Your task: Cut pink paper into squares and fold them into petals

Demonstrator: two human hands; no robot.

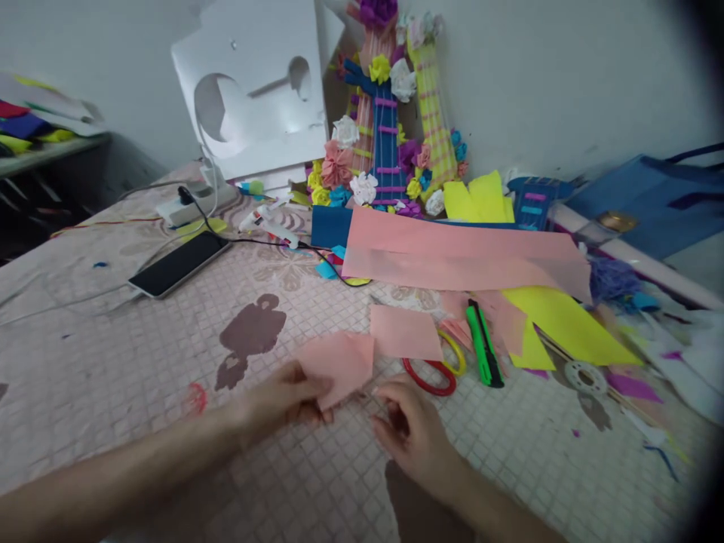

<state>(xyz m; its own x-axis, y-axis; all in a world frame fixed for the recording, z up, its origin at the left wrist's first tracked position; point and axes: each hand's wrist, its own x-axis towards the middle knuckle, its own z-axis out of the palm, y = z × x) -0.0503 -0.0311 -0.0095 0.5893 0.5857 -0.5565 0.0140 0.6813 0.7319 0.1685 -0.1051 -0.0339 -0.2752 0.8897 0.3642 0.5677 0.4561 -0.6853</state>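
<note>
My left hand [297, 396] is closed on a pink crepe paper piece [342, 366], with the thumb on top of it near the lower edge. Just right of that piece is my right hand [415, 430]. Its fingers curl loosely, thumb and forefinger apart, and I see nothing between them. A second pink paper piece [404, 332] lies flat beyond my hands and partly covers a pair of scissors with a red and yellow handle [433, 381]. To their right rests a green utility knife [483, 343].
A long pink paper strip [464, 253] lies behind, with yellow paper [577, 324] to its right. Left are a phone [178, 264], a glue gun [274, 226] and a power strip [195, 204] with cables. Paper-flowered guitar shapes [388, 143] and white foam [254, 90] lean on the wall.
</note>
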